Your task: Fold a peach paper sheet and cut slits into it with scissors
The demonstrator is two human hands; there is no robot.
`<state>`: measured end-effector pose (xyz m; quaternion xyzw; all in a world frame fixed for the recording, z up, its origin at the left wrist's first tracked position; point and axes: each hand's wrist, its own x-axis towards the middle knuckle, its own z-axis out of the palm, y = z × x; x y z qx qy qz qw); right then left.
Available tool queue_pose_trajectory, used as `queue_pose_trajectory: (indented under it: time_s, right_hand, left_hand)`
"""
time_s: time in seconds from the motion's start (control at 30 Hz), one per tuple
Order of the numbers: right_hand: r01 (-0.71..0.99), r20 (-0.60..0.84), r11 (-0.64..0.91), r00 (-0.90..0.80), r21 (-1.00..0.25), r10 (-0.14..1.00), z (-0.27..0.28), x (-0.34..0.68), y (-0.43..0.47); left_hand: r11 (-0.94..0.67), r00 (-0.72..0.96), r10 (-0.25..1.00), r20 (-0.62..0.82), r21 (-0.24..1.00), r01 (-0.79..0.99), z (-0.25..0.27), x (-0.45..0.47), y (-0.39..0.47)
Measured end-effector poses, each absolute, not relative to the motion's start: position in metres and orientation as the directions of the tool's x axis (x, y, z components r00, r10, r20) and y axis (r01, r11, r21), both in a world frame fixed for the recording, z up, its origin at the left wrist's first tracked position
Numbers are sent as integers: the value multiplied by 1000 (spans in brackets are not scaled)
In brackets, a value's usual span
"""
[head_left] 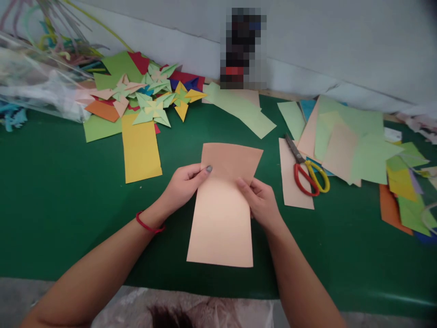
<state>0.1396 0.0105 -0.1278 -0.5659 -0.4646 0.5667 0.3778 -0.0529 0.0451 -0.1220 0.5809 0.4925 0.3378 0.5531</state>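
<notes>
Pinching peach paper (221, 223) near the worktop's (41, 228) front edge, my left hand (186, 182) and right hand (262, 200) likely steady both sides.

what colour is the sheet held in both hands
The sheet is peach, seen in the head view.

You are facing plain pale-grey wall (324, 45), whiter lower band (191, 57) sloping down rightward across view. Pixelated patch (243, 48) is hiding part of wall. Glossy green tabletop (68, 205) is stretching before you from side to side, far edge running along wall. Grey floor (20, 298) is showing at lower left. Soft light is leaving faint sheen near tabletop's front right edge.
</notes>
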Motion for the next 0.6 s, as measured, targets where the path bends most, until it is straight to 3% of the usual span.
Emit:
queue_pose_trajectory:
  time_s: [0.2, 0.6]
  right_hand:
    - [93, -217, -215, -13, -972, 976, -134, 140, 10]
    - [106, -268, -258, -95, -960, 959, -129, 141, 9]
  left_hand:
    - [145, 352, 912, -212, 967, 209, -121, -53, 45]
    - [149, 286, 937, -201, 970, 193, -117, -53, 45]
